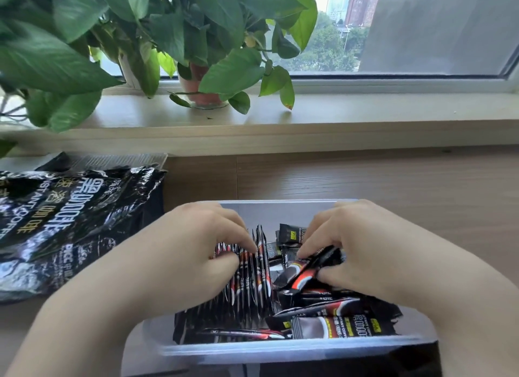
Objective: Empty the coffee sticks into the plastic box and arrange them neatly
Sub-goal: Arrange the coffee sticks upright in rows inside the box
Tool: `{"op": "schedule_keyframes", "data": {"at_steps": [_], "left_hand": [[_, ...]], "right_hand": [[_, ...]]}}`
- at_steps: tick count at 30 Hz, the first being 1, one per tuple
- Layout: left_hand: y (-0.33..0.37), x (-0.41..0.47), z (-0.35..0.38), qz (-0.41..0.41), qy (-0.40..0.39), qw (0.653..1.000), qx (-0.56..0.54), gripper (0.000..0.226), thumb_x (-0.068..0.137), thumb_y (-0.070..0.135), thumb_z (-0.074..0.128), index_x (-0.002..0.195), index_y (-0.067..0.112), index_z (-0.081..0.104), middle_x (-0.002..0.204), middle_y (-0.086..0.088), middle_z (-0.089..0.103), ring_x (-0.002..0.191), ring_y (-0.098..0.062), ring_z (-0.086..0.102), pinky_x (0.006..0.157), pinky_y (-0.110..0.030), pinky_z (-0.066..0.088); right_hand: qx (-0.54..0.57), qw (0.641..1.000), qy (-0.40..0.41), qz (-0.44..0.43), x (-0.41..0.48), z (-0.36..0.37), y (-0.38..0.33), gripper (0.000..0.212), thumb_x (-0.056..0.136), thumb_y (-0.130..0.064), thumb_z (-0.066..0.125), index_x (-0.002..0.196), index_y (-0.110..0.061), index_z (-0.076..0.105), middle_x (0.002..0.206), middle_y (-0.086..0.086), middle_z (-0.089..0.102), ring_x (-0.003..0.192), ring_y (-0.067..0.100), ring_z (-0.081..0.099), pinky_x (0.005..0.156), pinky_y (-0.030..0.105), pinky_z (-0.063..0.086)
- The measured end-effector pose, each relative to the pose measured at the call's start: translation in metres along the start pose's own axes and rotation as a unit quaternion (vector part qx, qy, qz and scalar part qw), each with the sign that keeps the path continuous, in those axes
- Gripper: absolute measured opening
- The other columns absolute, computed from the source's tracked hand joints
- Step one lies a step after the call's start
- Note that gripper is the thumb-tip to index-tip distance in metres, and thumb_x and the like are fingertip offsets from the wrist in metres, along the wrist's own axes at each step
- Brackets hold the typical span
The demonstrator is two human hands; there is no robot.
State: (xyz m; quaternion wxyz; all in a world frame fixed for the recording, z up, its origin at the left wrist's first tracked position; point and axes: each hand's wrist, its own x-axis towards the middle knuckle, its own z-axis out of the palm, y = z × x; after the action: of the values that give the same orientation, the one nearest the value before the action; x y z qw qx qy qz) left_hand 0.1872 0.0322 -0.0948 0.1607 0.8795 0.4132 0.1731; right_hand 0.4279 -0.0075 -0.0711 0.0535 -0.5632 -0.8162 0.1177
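A clear plastic box (280, 348) sits on the wooden table in front of me, filled with black-and-red coffee sticks. On its left side a row of sticks (250, 281) stands on edge, and my left hand (193, 253) holds that row with curled fingers and thumb. On the right side several sticks (337, 315) lie loose in a heap. Over that heap, my right hand (362, 247) pinches one tilted stick (311, 270) between fingers and thumb. The flattened black coffee bag (70, 225) lies on the table to the left of the box.
A clear plastic lid (112, 160) lies under the bag's far edge. Potted plants (202, 96) with large green leaves stand on the window sill behind the table. Bare wooden table (393, 180) stretches to the right of the box.
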Motion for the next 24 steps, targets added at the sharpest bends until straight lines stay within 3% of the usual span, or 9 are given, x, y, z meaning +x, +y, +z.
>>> {"op": "schedule_keyframes", "data": {"at_steps": [2,5,10,14,16,18,21,24], "left_hand": [[0.004,-0.001,-0.001,-0.006,-0.004,1.0,0.002,0.043,0.072,0.034,0.044,0.097,0.049,0.075,0.102,0.036,0.064,0.104,0.012,0.054,0.087,-0.016,0.045],[0.007,-0.003,-0.003,-0.008,-0.006,1.0,0.001,0.042,0.074,0.043,0.042,0.1,0.049,0.075,0.102,0.035,0.064,0.103,0.012,0.054,0.088,-0.017,0.046],[0.014,-0.004,-0.008,-0.006,0.012,1.0,-0.016,0.039,0.084,0.055,0.049,0.108,0.039,0.075,0.104,0.03,0.066,0.102,0.007,0.06,0.089,-0.022,0.05],[0.029,-0.004,-0.008,-0.052,0.037,0.982,-0.18,0.05,0.075,0.078,0.053,0.114,0.05,0.069,0.097,0.018,0.074,0.08,-0.007,0.072,0.069,-0.026,0.056],[0.033,-0.001,-0.004,-0.061,0.026,0.969,-0.236,0.039,0.079,0.072,0.064,0.11,0.05,0.072,0.087,0.006,0.078,0.077,-0.018,0.075,0.073,-0.039,0.062],[0.037,0.001,-0.004,-0.083,0.048,0.945,-0.313,0.027,0.08,0.053,0.076,0.103,0.039,0.079,0.081,-0.002,0.079,0.073,-0.022,0.077,0.072,-0.043,0.065],[0.037,0.002,-0.007,-0.119,0.069,0.905,-0.403,0.023,0.07,0.026,0.077,0.092,0.024,0.084,0.076,-0.011,0.079,0.067,-0.025,0.077,0.063,-0.03,0.064],[0.039,0.001,-0.011,-0.132,0.084,0.894,-0.419,0.019,0.07,0.02,0.078,0.087,0.02,0.084,0.074,-0.012,0.079,0.068,-0.023,0.078,0.062,-0.024,0.062]], "right_hand": [[0.022,1.0,0.015,0.005,-0.001,0.0,0.002,0.028,0.082,-0.028,0.07,0.101,-0.049,0.075,0.094,-0.028,0.07,0.076,-0.01,0.051,0.075,0.011,0.04],[0.054,0.998,0.039,0.003,-0.004,-0.003,0.004,0.026,0.084,-0.029,0.073,0.099,-0.05,0.075,0.073,-0.033,0.063,0.075,-0.013,0.053,0.066,0.008,0.037],[0.084,0.985,0.153,-0.015,-0.009,-0.009,0.009,0.025,0.081,-0.027,0.078,0.098,-0.045,0.077,0.069,-0.033,0.063,0.08,-0.004,0.056,0.071,0.012,0.04],[0.065,0.98,0.178,-0.06,-0.006,-0.008,0.002,0.024,0.085,-0.032,0.074,0.104,-0.046,0.075,0.075,-0.021,0.069,0.078,0.01,0.054,0.068,0.036,0.049],[0.075,0.977,0.18,-0.083,-0.004,-0.006,-0.004,0.025,0.083,-0.033,0.074,0.105,-0.043,0.076,0.074,-0.024,0.068,0.077,0.009,0.053,0.066,0.034,0.049],[0.083,0.976,0.185,-0.077,-0.003,-0.006,-0.008,0.027,0.081,-0.033,0.078,0.105,-0.044,0.076,0.073,-0.03,0.066,0.078,0.006,0.053,0.067,0.027,0.047],[0.097,0.972,0.206,-0.05,-0.003,-0.005,-0.009,0.031,0.073,-0.033,0.084,0.101,-0.044,0.077,0.077,-0.047,0.055,0.076,-0.006,0.053,0.062,0.012,0.032],[0.153,0.962,0.227,-0.024,-0.004,-0.004,-0.006,0.027,0.07,-0.044,0.08,0.096,-0.042,0.076,0.095,-0.044,0.057,0.085,-0.007,0.056,0.068,0.012,0.037]]}}
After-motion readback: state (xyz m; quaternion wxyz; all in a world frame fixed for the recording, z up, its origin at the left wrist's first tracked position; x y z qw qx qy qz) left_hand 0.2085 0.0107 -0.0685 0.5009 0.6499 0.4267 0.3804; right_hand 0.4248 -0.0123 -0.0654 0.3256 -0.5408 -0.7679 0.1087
